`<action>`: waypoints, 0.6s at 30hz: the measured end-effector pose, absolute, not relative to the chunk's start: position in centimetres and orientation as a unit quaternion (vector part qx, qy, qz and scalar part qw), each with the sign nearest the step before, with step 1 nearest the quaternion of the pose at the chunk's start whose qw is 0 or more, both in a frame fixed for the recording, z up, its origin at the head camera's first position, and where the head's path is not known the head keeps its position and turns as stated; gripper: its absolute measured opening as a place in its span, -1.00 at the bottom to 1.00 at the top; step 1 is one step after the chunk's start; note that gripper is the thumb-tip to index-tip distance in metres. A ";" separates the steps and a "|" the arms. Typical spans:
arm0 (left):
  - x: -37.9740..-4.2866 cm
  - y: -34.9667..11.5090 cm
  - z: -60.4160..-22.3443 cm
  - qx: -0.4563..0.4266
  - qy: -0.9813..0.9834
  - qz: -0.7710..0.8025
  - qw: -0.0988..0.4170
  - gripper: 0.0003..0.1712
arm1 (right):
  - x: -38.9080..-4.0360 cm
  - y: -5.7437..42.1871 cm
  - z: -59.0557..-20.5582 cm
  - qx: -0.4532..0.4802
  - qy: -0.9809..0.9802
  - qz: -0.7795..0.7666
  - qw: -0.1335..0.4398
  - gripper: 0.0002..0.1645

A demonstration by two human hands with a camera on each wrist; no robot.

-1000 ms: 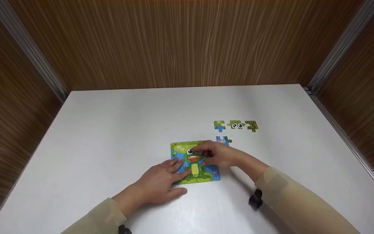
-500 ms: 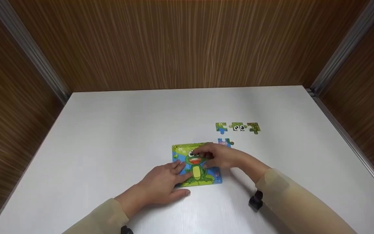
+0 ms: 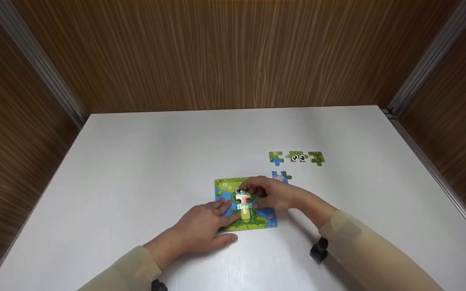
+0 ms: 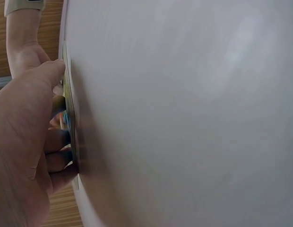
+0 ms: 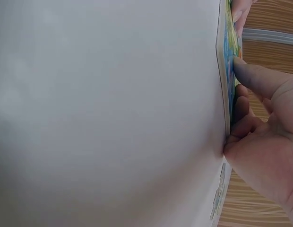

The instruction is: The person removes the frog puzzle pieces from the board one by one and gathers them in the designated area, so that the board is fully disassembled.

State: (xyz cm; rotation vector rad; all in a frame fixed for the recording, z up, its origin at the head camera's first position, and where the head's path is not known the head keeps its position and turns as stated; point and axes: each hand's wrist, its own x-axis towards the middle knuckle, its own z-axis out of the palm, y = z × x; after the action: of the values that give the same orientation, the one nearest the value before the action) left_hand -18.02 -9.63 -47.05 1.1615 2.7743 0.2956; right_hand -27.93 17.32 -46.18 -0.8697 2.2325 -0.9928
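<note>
A square frog puzzle (image 3: 227,186) lies on the white table in the head view. My left hand (image 3: 200,228) rests with extended fingers on its left side and lower middle, the thumb on the table just below. Over the upper right part, my right hand (image 3: 275,193) has curled fingers and thumb at a puzzle piece (image 3: 244,199) showing the frog's mouth, which catches bright glare. The fingers partly hide this piece and the frog's eyes. In the right wrist view, the thumb (image 5: 260,78) presses at the puzzle's surface.
Behind the puzzle to the right lie loose pieces: a green-blue corner piece (image 3: 276,157), a piece with two eyes (image 3: 297,157) and a brown-green one (image 3: 317,157). A blue-pink piece (image 3: 279,176) is partly covered by the right hand. Wood-patterned panels (image 3: 233,56) surround the table.
Bright glare has appeared on the frog's mouth area, outlining a puzzle piece by the right fingers. Both hands stay nearly in place; the whole view shifted slightly.
</note>
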 end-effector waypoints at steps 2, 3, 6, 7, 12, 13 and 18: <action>-18.0 -9.6 -47.0 0.384 0.916 0.097 0.061 -0.28 | -27.9 17.4 -46.2 -0.318 0.832 -0.366 0.272 -0.36; -18.0 -9.6 -47.0 0.384 0.916 0.097 0.061 -0.28 | -27.8 17.4 -46.2 -0.316 0.833 -0.364 0.273 -0.34; -18.0 -9.5 -46.9 0.383 0.917 0.098 0.062 -0.29 | -27.7 17.5 -46.1 -0.317 0.831 -0.366 0.273 -0.29; -18.0 -9.5 -46.9 0.382 0.917 0.098 0.061 -0.29 | -27.7 17.5 -46.0 -0.317 0.831 -0.366 0.272 -0.28; -17.8 -9.5 -46.8 0.381 0.917 0.097 0.060 -0.30 | -27.6 17.3 -46.1 -0.313 0.835 -0.366 0.267 -0.29; -17.8 -9.5 -46.7 0.381 0.918 0.096 0.059 -0.30 | -27.6 17.3 -46.1 -0.312 0.835 -0.365 0.266 -0.29; -17.8 -9.5 -46.8 0.380 0.918 0.096 0.059 -0.30 | -27.7 17.3 -46.3 -0.321 0.831 -0.370 0.262 -0.27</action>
State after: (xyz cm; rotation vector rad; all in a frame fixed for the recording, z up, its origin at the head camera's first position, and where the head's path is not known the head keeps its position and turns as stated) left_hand -17.83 -9.52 -46.81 1.1522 2.7798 0.2893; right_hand -27.68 17.32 -46.27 -0.8691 2.2496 -1.0026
